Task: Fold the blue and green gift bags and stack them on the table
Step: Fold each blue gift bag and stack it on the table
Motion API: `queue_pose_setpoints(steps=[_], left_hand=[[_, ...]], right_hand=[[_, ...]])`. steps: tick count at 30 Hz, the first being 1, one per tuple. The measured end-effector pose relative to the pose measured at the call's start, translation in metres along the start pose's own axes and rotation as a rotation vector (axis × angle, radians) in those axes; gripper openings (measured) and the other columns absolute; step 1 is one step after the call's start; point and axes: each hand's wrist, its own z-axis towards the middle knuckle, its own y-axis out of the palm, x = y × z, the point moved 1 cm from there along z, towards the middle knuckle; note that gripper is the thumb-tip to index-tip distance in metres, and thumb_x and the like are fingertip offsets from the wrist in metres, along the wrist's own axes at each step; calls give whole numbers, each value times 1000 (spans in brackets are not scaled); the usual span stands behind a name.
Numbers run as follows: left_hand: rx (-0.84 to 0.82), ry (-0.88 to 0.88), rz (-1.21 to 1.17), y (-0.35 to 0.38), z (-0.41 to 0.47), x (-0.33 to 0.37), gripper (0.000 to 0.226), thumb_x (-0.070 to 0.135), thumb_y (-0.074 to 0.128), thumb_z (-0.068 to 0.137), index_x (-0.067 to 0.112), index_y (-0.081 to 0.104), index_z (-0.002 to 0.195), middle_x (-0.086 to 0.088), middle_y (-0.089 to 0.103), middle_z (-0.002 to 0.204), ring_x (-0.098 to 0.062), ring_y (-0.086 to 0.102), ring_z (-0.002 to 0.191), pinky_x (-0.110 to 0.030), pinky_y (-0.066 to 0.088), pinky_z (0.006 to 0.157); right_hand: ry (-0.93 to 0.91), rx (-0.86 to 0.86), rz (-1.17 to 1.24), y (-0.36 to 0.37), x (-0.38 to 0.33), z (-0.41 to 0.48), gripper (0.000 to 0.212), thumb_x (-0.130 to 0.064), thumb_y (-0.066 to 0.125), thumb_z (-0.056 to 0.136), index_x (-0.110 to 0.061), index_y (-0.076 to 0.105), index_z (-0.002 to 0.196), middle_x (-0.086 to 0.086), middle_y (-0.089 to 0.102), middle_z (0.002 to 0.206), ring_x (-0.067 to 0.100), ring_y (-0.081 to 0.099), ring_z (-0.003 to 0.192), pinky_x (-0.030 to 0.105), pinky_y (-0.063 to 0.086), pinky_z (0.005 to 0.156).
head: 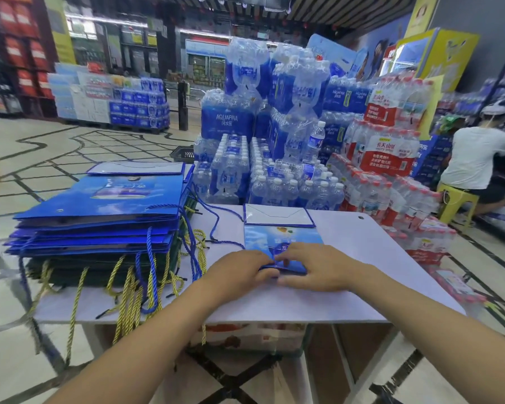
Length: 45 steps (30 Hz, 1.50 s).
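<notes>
Where left hand [239, 272] meets right hand [314, 269], both pinch the blue bag [283, 236].

Blue water bottle packs [231, 123] are piled at 12 o'clock, red-label packs [388, 156] at 2 o'clock. A person [475, 161] sits on a yellow stool [456, 197] at 3 o'clock.

Bright overhead store light, soft blur throughout, wide-angle bending at edges.

pale counter [376, 272] | left side: big stack of folded gift bags [99, 205] | middle: just one blue gift bag [274, 237] lying flat
</notes>
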Motion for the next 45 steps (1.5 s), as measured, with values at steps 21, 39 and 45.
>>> queue_pose_setpoints(steps=[21, 39, 45], left_hand=[[231, -74, -374, -41, 34, 59, 40, 34, 35, 111, 18, 54, 142, -3, 58, 144, -24, 55, 128, -39, 43, 106], [4, -253, 67, -9, 2, 10, 45, 53, 65, 90, 19, 53, 117, -2, 48, 118, -23, 47, 115, -40, 49, 91], [-29, -264, 158, -26, -8, -2, 22, 32, 59, 91, 27, 64, 112, 3, 59, 119, -21, 51, 117, -41, 50, 94]], right_hand=[[518, 634, 1190, -59, -31, -27, 16, -20, 64, 101, -7, 70, 106, 8, 78, 99, 20, 78, 79, 33, 57, 55], [382, 211, 148, 44, 36, -44, 43, -59, 51, 99, -38, 61, 135, -13, 56, 138, 13, 51, 125, 37, 43, 104], [365, 313, 144, 60, 46, -38, 37, -54, 47, 102, -39, 63, 133, -15, 57, 139, 12, 50, 125, 37, 43, 102]])
